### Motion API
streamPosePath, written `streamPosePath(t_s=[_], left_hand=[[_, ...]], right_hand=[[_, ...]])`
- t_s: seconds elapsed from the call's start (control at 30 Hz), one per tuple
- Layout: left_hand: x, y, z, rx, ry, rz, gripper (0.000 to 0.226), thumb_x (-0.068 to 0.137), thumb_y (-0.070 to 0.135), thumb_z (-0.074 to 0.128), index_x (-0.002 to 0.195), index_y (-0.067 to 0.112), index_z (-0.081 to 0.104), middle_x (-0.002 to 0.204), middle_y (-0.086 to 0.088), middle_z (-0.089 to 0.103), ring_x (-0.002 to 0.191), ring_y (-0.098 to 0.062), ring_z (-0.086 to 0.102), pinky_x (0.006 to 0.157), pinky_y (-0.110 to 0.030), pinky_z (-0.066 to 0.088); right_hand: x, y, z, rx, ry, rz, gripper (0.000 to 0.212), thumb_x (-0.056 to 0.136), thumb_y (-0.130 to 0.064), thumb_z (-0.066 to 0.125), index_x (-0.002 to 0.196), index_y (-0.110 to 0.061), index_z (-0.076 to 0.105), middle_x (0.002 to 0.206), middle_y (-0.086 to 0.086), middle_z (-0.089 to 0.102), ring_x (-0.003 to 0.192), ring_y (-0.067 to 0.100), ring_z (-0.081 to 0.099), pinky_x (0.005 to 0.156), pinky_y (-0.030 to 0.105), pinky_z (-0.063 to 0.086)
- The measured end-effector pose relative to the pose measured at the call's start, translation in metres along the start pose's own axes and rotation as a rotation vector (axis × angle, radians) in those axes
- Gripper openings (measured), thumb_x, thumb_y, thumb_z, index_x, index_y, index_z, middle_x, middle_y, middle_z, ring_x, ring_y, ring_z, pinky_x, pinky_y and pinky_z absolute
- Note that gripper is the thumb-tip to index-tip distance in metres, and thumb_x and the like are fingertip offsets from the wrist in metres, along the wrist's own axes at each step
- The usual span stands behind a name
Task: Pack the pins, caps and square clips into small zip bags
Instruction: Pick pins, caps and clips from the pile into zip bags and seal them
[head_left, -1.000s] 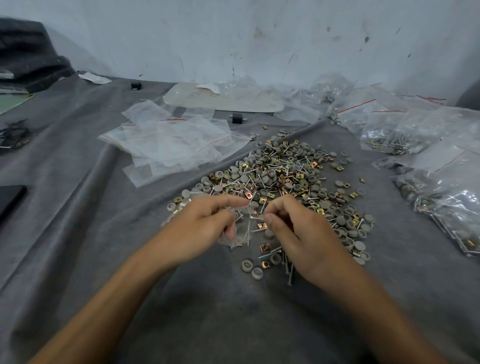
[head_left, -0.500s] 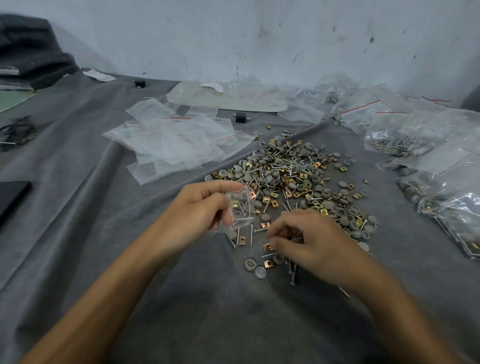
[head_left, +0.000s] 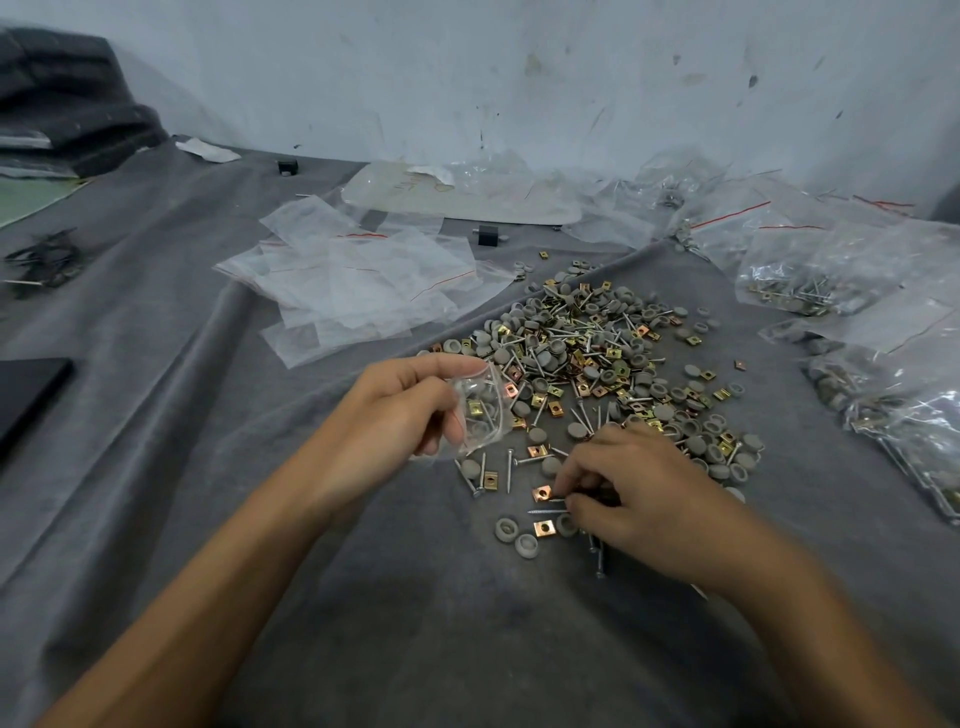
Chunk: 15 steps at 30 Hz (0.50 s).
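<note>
Stained pale wall (head_left: 519, 62) behind; wrinkled grey cloth (head_left: 415, 623) over work surface; dark folded fabric (head_left: 67, 119) stacked far left.

caps (head_left: 506, 529) grey | sq clips (head_left: 543, 528) gold/copper | pins (head_left: 509, 466) silver | cloth (head_left: 415, 623) grey

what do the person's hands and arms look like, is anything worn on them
Nothing is worn. The left hand and right hand have no gloves and no rings that show. The left forearm and right forearm are uncovered down to the frame edge, with no sleeve, watch, bracelet or marking in view.
</note>
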<state>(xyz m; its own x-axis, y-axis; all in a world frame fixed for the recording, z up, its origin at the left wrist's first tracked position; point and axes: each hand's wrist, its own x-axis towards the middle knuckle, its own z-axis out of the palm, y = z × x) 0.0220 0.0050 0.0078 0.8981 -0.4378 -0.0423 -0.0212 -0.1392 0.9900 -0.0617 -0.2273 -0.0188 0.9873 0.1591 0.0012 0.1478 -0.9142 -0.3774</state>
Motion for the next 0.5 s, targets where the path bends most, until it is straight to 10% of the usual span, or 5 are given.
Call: streamPosePath(t_s=[0.5], left_hand=[[0.0013,-0.0070,0.0062,0.050,-0.035,0.004,0.039,0.100,0.005,0.045,0.115,0.029,0.073,0.066,-0.004,0.066,0.058,-0.010,0.050,0.054,-0.017,0.044]], right_hand=[[-0.0061,-0.0057,-0.0049,-0.022,-0.134,-0.015,0.010,0.090,-0.042,0.062,0.095,-0.039,0.054,0.099,-0.022,0.044,0.101,0.000,0.032,0.091,0.025,0.036]])
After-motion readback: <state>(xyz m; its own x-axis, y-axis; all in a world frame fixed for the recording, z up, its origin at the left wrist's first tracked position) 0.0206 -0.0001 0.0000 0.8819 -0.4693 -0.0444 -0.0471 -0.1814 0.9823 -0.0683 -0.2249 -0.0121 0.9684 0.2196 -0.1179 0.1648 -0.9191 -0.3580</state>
